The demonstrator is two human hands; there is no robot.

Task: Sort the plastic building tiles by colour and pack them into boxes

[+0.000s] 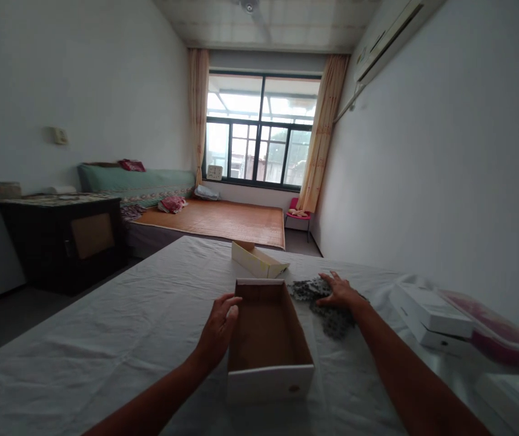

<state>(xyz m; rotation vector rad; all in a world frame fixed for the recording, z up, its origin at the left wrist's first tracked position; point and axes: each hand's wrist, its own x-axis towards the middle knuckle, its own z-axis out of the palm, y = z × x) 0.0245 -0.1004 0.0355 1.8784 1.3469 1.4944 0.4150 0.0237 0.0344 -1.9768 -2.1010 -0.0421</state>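
Note:
An open white cardboard box (271, 384) with a brown inside stands in front of me on the white cloth. My left hand (219, 324) is closed at its left wall, with fingertips over the rim. Right of the box lies a pile of dark grey, bumpy pieces (334, 321); their exact kind is unclear. Over that pile is my right hand (338, 290), fingers spread and touching its top. Part of the pile is hidden beneath this hand. A pale yellow box lid or tray (257, 260) rests tilted just behind the white box.
White boxes (436, 312) are stacked at the right, beside a clear plastic bag with something pink (499, 345). Another white box (513, 399) is at the lower right. Past the cloth-covered table (105, 339) are a bed (223, 218) and a dark cabinet (59, 242).

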